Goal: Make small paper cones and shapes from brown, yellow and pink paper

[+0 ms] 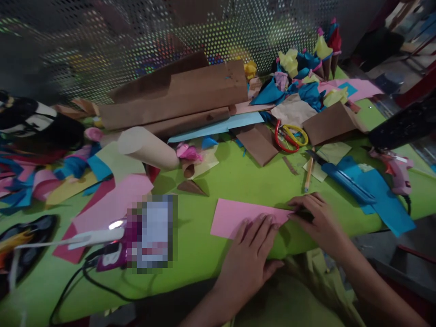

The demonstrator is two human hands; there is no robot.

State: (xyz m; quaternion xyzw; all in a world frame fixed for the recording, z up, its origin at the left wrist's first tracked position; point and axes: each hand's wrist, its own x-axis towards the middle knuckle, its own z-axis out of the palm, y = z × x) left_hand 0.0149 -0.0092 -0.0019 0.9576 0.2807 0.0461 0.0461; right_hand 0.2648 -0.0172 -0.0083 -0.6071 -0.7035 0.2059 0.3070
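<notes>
A sheet of pink paper (229, 217) lies on the green tabletop (200, 261) close to its front edge. My left hand (254, 247) rests flat over the lower part of the paper, fingers stretched out side by side. At the paper's right end, the thumb and fingers of my right hand (311, 215) pinch its tapering corner. Just beyond that hand are a pencil (309, 175) and a blue utility knife (349, 179). Blue paper (391, 200) lies beneath the knife.
Red-and-yellow scissors (289, 136) and brown paper (211, 91) lie farther back. A pink glue gun (398, 172) sits at right. Left are a paper roll (148, 147), a power strip (116, 256) with cables, and a blurred-out phone (155, 234). Paper cones (327, 50) stand at back right.
</notes>
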